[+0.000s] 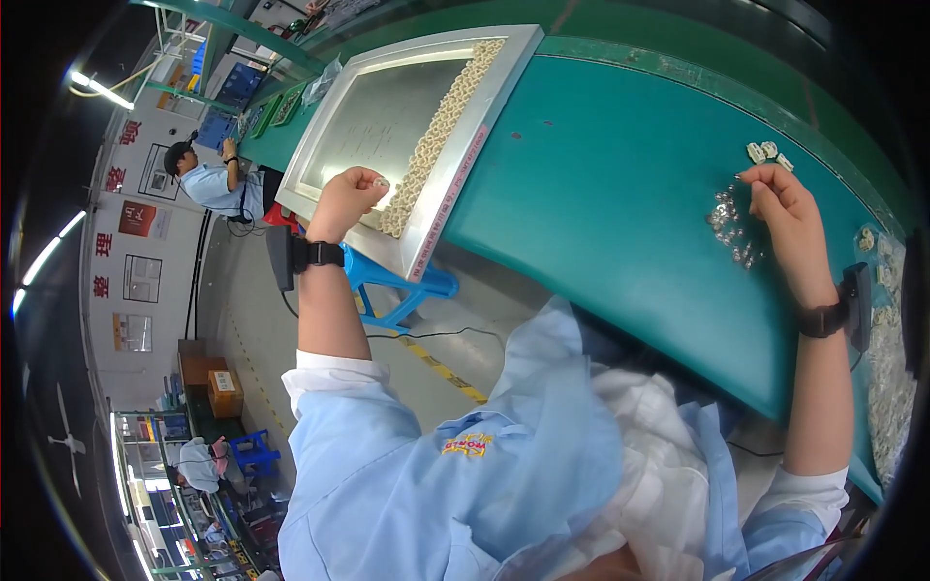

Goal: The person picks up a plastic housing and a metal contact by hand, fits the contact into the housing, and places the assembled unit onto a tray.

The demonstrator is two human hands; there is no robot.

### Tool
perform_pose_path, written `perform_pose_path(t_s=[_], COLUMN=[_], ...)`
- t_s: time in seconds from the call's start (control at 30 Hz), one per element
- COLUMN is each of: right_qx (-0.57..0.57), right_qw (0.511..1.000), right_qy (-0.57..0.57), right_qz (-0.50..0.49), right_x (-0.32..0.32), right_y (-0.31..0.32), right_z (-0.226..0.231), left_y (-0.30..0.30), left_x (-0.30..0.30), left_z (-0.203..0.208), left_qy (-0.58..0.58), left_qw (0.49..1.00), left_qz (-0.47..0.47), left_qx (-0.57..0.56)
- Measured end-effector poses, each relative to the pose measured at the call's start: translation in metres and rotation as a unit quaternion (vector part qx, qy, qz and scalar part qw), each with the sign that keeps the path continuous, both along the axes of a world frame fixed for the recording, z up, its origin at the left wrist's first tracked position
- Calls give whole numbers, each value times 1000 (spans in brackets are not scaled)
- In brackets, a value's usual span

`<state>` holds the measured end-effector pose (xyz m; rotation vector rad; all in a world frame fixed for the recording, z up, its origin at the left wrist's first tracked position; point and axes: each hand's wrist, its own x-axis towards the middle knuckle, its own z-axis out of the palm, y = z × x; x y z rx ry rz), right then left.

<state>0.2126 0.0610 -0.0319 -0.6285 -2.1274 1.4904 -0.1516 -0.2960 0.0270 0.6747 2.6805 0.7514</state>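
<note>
My left hand (347, 198) hovers over the near edge of a shallow metal-framed tray (484, 111) and pinches a small white part (382, 182) between its fingertips. Rows of similar cream-coloured parts (438, 126) line the tray's right side. My right hand (783, 208) rests on the green table (601, 194), fingers curled, beside a small heap of shiny clear parts (728, 225). Whether it holds one of them is hidden. A few white parts (765, 152) lie just beyond its fingertips. Both wrists wear black bands.
A blue plastic stool (397, 286) stands below the table's edge. More small parts (886, 349) pile up at the far right. Another person (208, 179) in a cap works at the same bench farther off. Cardboard boxes (218, 382) sit on the floor.
</note>
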Motion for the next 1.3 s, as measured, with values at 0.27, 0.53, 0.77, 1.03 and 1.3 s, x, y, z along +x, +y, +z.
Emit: perform_pose_path(t_s=[0.27,0.53,0.77,1.03,1.3], right_qx=[-15,-6,5,13,33], right_qw=[1000,1000,1000,1000,993], right_qy=[-1,1,-5,-8,81], right_qz=[-11,10,10,5,-85], right_x=[1,1,1,2,19], right_y=[5,4,3,2,30], right_z=[-1,-1,-1,0,23], left_y=[-9,-10,-7,-2,73], left_x=[3,1,3,16,110], left_z=[-11,-7,-10,-11,-3], left_qy=[-43,-118,-96,-10,46], left_qw=[999,989,995,998,913], left_qz=[-19,0,21,16,-105], left_qx=[5,84,17,68,391])
